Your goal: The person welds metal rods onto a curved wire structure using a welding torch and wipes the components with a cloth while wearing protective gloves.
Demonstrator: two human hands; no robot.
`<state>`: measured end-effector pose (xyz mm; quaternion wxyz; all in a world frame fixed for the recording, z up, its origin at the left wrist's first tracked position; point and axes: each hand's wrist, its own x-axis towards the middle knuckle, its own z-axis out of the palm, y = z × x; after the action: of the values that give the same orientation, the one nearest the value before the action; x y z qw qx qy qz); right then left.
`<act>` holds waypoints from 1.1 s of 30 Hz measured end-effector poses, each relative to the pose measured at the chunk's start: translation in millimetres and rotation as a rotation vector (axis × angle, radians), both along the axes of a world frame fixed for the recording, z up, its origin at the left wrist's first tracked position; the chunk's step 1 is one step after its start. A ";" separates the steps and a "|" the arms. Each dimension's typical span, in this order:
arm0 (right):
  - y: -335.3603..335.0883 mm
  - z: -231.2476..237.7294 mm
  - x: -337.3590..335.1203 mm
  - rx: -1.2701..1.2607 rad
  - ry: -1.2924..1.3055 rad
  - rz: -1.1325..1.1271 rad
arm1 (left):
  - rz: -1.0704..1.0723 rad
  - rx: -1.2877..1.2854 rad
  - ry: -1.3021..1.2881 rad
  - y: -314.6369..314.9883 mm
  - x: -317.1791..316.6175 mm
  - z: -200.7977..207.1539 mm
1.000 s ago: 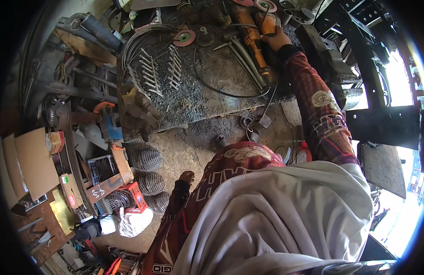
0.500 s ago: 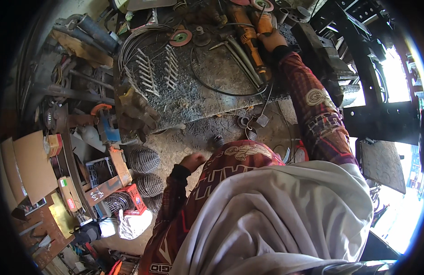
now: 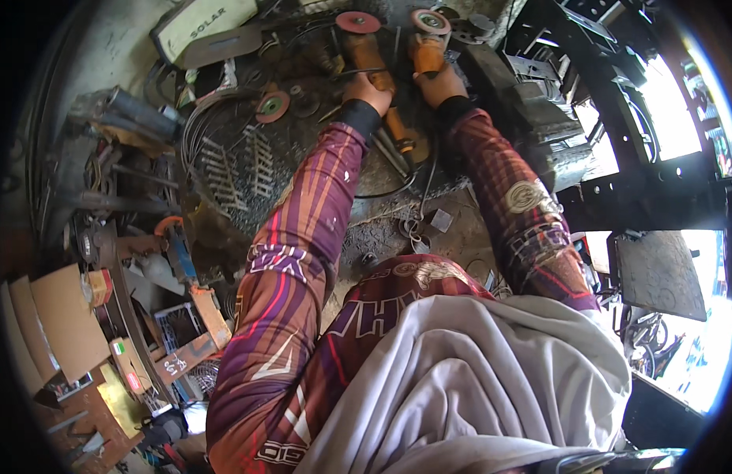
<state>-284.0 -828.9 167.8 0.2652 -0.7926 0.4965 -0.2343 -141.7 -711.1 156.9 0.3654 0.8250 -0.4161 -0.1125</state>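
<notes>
Two orange angle grinders lie side by side at the far part of the dark metal workbench (image 3: 303, 170). My left hand (image 3: 367, 95) is closed around the body of the left grinder (image 3: 367, 54), which carries a reddish disc (image 3: 358, 22) at its far end. Around the right grinder (image 3: 427, 55), fitted with a pale-centred disc (image 3: 431, 22), my right hand (image 3: 443, 85) is closed too. Both forearms reach forward over the bench. Behind my left hand, the left grinder's lower end (image 3: 399, 134) shows beside some metal tubes (image 3: 386, 150).
A loose grinding disc (image 3: 271, 107) lies near a wire coil (image 3: 194, 130). Rows of short welded rods (image 3: 259, 162) rest on the bench's left. A black cable (image 3: 433, 158) loops near the front edge. Dark steel frames (image 3: 650, 193) stand right; cardboard (image 3: 69, 316) is at left.
My left hand has risen from beside my body to the left grinder and taken hold of it. The right hand stays on its grinder; the view has shifted slightly.
</notes>
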 end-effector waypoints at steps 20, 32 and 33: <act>2.3 -10.0 -3.9 0.114 -0.032 -0.103 | 0.270 0.078 0.479 -57.3 37.4 2.6; 0.3 -13.5 -10.8 0.134 -0.030 -0.099 | -0.206 -0.315 0.973 91.3 43.0 79.5; -0.5 -12.7 -9.4 0.135 -0.001 -0.080 | -0.187 -0.343 0.955 116.7 39.4 87.3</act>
<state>-293.4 -829.4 155.1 0.3088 -0.7523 0.5422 -0.2112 -102.3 -594.4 244.2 0.6332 0.5691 -0.2874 -0.4389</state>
